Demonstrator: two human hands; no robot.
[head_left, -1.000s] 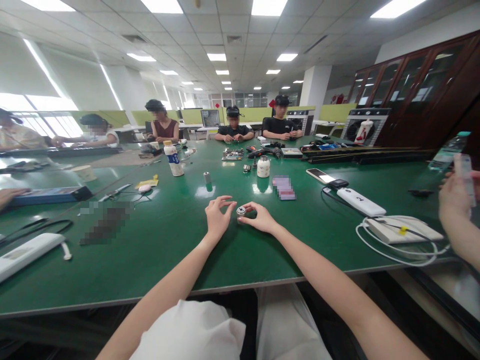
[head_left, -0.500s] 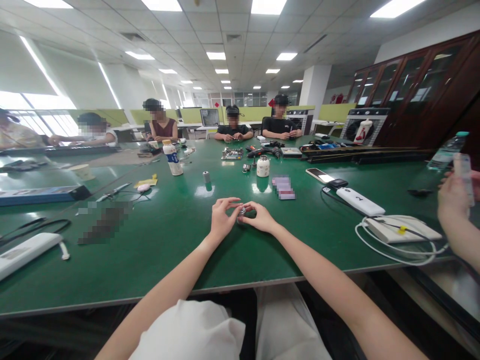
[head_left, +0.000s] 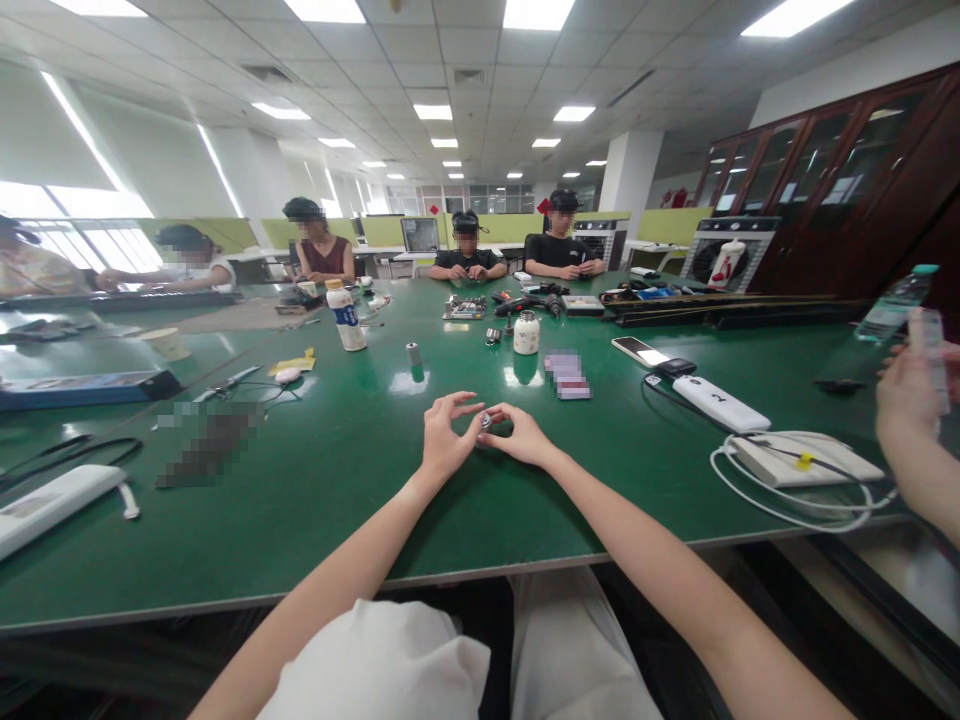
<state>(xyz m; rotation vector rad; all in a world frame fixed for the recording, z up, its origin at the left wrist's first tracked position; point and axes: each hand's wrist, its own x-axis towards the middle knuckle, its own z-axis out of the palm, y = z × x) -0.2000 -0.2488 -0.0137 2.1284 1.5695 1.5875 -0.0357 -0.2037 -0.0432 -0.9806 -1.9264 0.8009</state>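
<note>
Both my hands rest on the green table [head_left: 360,480] in front of me. A small round silver metal part [head_left: 485,420] sits between them. My right hand [head_left: 520,436] curls around it from the right, fingertips on it. My left hand [head_left: 444,436] pinches it from the left with thumb and forefinger, the other fingers raised. Most of the part is hidden by my fingers.
Further out lie a small silver cylinder [head_left: 413,353], a white jar [head_left: 526,333], a white bottle [head_left: 346,315], a phone [head_left: 640,351] and a white charger with cable [head_left: 804,460]. Another person's hand [head_left: 911,400] holds a bottle at the right edge. Several people sit around the far side.
My left hand has moved right and closed its thumb and forefinger onto the metal part; a second ago it hovered apart from it. My right hand stayed in place.
</note>
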